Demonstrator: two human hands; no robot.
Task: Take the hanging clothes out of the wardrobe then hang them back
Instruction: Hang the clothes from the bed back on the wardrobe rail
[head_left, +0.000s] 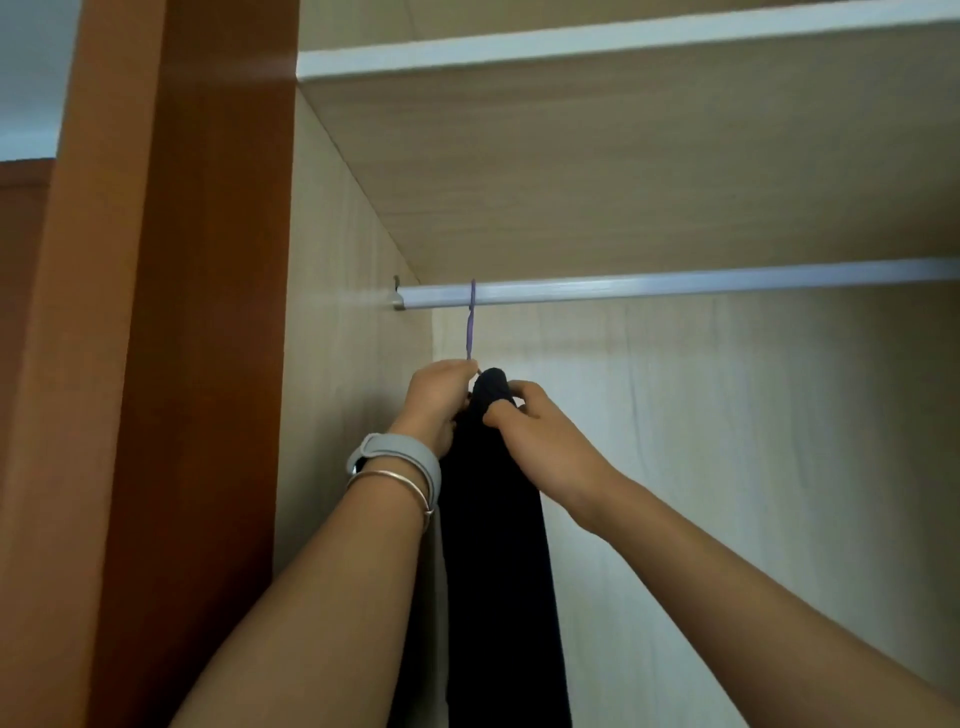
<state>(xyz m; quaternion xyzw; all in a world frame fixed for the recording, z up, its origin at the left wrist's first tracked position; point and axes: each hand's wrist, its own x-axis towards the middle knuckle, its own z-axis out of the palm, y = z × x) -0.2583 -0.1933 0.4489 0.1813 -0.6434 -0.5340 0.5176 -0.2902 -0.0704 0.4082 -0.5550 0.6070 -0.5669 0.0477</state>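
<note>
2 hands on a dark garment (493, 545) near the left end of the rail (675, 288).
The purple hanger hook (471, 322) sits over the rail beside its left bracket, with the garment hanging straight below. The left hand (441, 400) is curled round the hanger's neck, and the right hand (540, 441) pinches the cloth at the top. To unhook cleanly, lift straight up and steady the cloth so it cannot slide off.

- black garment (493, 545): long, dark, hanging straight down, its top bunched just under the hook.
- purple hanger (471, 322): thin hook upright over the silver rail (675, 286), near the rail's left end.
</note>
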